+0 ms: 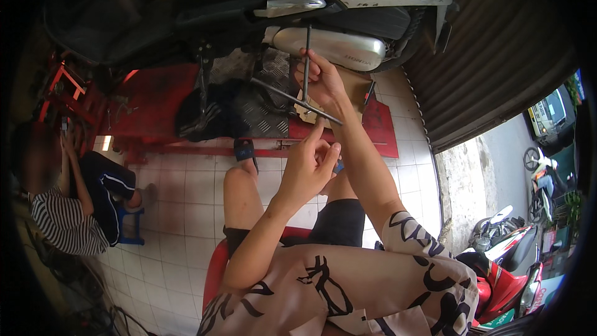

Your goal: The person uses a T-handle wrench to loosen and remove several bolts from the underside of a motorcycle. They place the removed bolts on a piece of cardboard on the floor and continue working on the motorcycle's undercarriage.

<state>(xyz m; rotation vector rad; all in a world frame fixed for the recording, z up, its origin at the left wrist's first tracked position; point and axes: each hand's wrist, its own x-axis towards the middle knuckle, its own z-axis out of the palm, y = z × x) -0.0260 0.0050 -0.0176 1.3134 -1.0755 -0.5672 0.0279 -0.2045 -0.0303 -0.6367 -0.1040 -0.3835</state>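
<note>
My right hand (pixel 321 81) is closed round the shaft of a dark metal T-handle wrench (pixel 306 81), in front of a scooter's silver engine cover (pixel 333 48). One end of the wrench stands upward past my fingers, and its crossbar slants down across my right wrist. Below the crossbar is my left hand (pixel 310 165), with the index finger stretched up and the thumb apart. That fingertip is at the crossbar, though I cannot tell if it touches. Nothing shows in the left hand.
The scooter (pixel 261 0) stands on a red lift platform (pixel 155 96) with a patterned metal plate (pixel 273 112). Behind my right hand lies a cardboard piece (pixel 356 90). At left, a person (pixel 74 205) sits on a blue stool (pixel 131 227). Parked motorbikes (pixel 507 261) stand at right beyond a shutter (pixel 491 56).
</note>
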